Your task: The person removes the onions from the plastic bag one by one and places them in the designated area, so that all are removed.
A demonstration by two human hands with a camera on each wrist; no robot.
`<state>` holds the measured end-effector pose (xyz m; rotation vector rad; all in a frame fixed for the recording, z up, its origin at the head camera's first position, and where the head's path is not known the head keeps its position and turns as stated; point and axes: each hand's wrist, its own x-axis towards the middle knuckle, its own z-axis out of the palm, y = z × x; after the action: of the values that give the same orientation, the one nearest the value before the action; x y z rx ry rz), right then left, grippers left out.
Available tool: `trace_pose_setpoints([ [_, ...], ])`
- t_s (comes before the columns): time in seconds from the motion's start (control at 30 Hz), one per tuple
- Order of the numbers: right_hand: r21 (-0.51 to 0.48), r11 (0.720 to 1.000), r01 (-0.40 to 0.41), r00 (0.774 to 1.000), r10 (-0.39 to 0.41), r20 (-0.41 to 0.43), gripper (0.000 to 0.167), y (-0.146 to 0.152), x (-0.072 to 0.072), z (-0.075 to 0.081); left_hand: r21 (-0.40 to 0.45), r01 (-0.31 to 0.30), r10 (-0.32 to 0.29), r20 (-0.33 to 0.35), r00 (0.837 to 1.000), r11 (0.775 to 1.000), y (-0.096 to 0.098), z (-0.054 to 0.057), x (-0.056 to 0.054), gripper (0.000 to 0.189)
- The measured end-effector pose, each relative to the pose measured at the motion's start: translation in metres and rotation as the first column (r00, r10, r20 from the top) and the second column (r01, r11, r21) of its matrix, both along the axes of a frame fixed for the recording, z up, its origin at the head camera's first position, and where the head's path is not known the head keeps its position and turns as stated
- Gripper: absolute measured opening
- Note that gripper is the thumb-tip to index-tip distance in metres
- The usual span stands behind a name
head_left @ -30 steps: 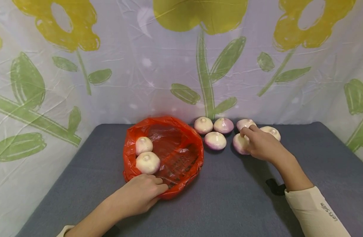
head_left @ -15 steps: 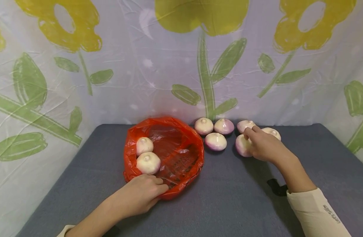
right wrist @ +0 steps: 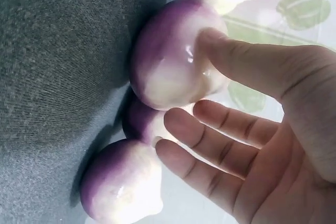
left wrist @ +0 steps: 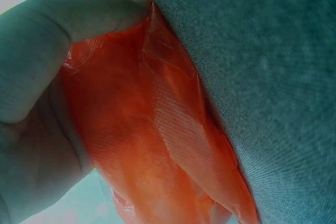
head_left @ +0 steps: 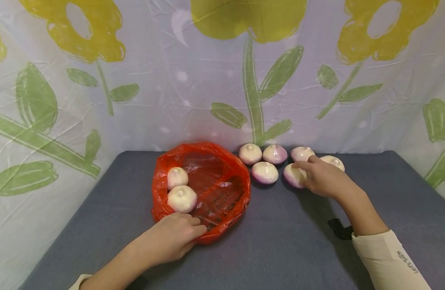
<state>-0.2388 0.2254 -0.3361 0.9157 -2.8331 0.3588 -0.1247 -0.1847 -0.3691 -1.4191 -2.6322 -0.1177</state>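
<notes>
My left hand (head_left: pixel 177 235) pinches the near rim of a red plastic bag (head_left: pixel 159 193). Its thumb lies over the folded film in the left wrist view. Inside the bag, on its left side, sit two shiny white-and-purple onions, one small (head_left: pixel 177 178) and one larger (head_left: pixel 182 199). To the right, my right hand (head_left: pixel 325 177) holds the nearest onion (head_left: pixel 293 177) of a group. In the right wrist view, the thumb lies on this onion (right wrist: pixel 168 61) and a fingertip meets its lower edge; contact of the other fingers is unclear. The onion appears to rest on the table.
Two more onions, one behind (head_left: pixel 302 153) and one to the right (head_left: pixel 333 162), flank my right hand. Three others, including a front one (head_left: pixel 265 173), stand beside the bag. A flowered curtain (head_left: pixel 171 100) rises at the back of the grey table (head_left: pixel 273 241).
The onion at my right hand shifts slightly right, then back left. A right finger reaches straighter over it now. My left hand and the bag stay in place.
</notes>
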Motion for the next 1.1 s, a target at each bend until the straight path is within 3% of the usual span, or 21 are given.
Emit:
trace_pose_setpoints([
  [0.17, 0.006, 1.0, -0.028, 0.999, 0.028, -0.026, 0.042, 0.004, 0.003, 0.005, 0.014, 0.01, -0.01, -0.011, 1.0, 1.0, 0.0, -0.001, -0.001, 0.013],
  [0.4, -0.069, 0.998, 0.014, 0.998, -0.01, 0.055, 0.043, 0.001, 0.011, 0.032, 0.017, 0.013, -0.013, -0.009, 1.0, 1.0, 0.0, -0.002, -0.002, 0.014],
  [0.63, -0.124, 0.986, -0.11, 0.993, 0.102, -0.063, 0.031, -0.028, 0.013, 0.06, 0.004, 0.009, -0.009, -0.004, 1.0, 1.0, -0.001, -0.002, -0.001, 0.013],
  [0.83, -0.141, 0.966, -0.219, 0.965, 0.192, -0.181, 0.026, -0.073, 0.019, 0.077, 0.002, 0.012, -0.012, -0.014, 1.0, 1.0, -0.001, -0.001, -0.001, 0.014],
  [0.97, -0.158, 0.926, -0.343, 0.93, 0.311, -0.196, 0.024, -0.107, 0.023, 0.081, 0.011, 0.021, -0.021, -0.028, 0.999, 1.0, -0.001, -0.001, -0.001, 0.016],
  [1.1, -0.075, 0.901, -0.427, 0.898, 0.414, -0.147, 0.026, -0.146, 0.029, 0.076, 0.014, 0.02, -0.02, -0.036, 0.999, 1.0, 0.0, -0.002, 0.0, 0.015],
])
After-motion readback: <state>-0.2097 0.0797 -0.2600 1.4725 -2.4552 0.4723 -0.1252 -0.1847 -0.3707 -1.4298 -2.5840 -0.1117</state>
